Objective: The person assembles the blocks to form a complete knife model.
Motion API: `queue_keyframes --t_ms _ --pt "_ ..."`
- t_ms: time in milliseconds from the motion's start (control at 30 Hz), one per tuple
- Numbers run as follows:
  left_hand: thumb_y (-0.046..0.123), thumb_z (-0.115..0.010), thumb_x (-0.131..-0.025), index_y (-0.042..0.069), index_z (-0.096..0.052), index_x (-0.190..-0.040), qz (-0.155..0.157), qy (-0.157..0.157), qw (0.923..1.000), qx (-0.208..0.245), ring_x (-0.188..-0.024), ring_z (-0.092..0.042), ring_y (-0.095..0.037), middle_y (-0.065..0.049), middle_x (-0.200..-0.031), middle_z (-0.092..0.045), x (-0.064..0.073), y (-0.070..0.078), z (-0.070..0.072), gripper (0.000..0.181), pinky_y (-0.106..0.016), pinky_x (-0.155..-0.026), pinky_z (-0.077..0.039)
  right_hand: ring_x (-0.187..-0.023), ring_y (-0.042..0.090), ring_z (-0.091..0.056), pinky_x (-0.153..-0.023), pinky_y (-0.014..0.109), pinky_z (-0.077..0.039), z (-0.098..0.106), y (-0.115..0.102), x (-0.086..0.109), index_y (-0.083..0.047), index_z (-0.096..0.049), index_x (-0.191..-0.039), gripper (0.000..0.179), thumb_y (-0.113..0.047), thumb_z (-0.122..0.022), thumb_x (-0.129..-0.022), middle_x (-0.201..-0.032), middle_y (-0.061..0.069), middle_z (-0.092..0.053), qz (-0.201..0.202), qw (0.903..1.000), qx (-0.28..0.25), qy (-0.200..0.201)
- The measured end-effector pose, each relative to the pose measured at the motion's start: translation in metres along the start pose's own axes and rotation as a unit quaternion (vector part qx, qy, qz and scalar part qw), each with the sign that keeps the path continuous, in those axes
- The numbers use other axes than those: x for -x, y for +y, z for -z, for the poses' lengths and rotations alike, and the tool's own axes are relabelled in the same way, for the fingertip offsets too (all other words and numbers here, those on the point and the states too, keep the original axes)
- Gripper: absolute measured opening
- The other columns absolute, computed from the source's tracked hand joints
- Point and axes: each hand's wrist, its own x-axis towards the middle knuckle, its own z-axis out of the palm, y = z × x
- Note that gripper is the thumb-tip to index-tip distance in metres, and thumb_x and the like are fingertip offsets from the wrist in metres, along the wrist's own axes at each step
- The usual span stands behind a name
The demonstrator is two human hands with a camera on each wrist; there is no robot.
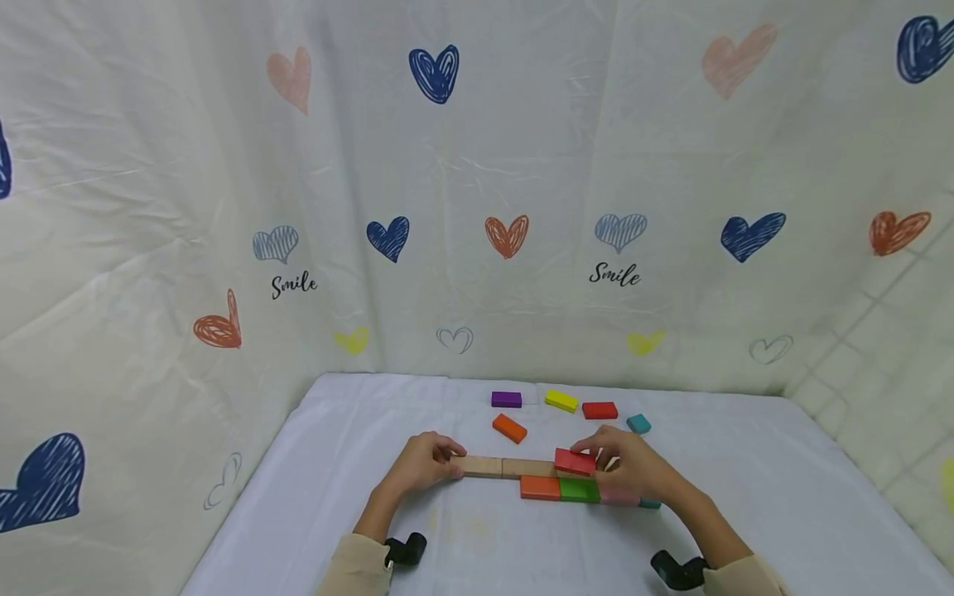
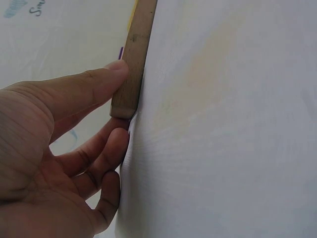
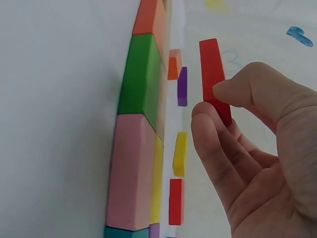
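My left hand (image 1: 428, 459) pinches the left end of a plain wooden block (image 1: 480, 467), thumb on one side and fingers at its end. A second plain wooden block (image 1: 529, 469) adjoins it in line. Between thumb and fingertips, my right hand (image 1: 633, 459) holds a red block (image 3: 214, 74) above the row, tilted in the head view. Along the near side runs a second row: an orange-red block (image 1: 540, 487), a green block (image 1: 579, 490), a pink block (image 3: 131, 168) and a teal block (image 1: 650, 502). Behind the pink one, the right wrist view shows a yellow block (image 3: 157, 183).
Loose blocks lie on the white cloth (image 1: 447, 546) beyond the rows: purple (image 1: 507, 399), yellow (image 1: 561, 401), red (image 1: 599, 410), teal (image 1: 638, 423) and orange (image 1: 510, 428). A white curtain (image 1: 551, 306) printed with hearts hangs behind the table.
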Motion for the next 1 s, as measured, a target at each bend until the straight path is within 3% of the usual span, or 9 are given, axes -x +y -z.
queue_keyframes --t_ms 633,1000 --pt "0.021 -0.085 -0.084 0.023 -0.08 -0.102 0.001 0.003 1.0 -0.001 -0.086 -0.054 -0.017 0.003 -0.092 -0.063 0.001 -0.001 -0.002 0.019 -0.029 -0.073 -0.045 -0.084 0.012 -0.06 -0.071 0.023 -0.055 -0.038 -0.003 0.015 -0.025 -0.074 -0.122 0.042 -0.01 -0.08 -0.084 -0.101 -0.001 -0.062 0.009 0.9964 -0.059 -0.061" --pt "0.02 -0.085 -0.084 0.023 -0.08 -0.102 -0.001 0.006 1.0 -0.002 -0.085 -0.054 -0.017 0.003 -0.092 -0.063 0.001 -0.001 -0.002 0.019 -0.029 -0.072 -0.045 -0.082 0.013 -0.058 -0.067 0.022 -0.052 -0.044 -0.019 0.012 -0.024 -0.076 -0.12 0.04 -0.01 -0.081 -0.083 -0.1 0.001 -0.059 0.013 0.995 -0.053 -0.084"
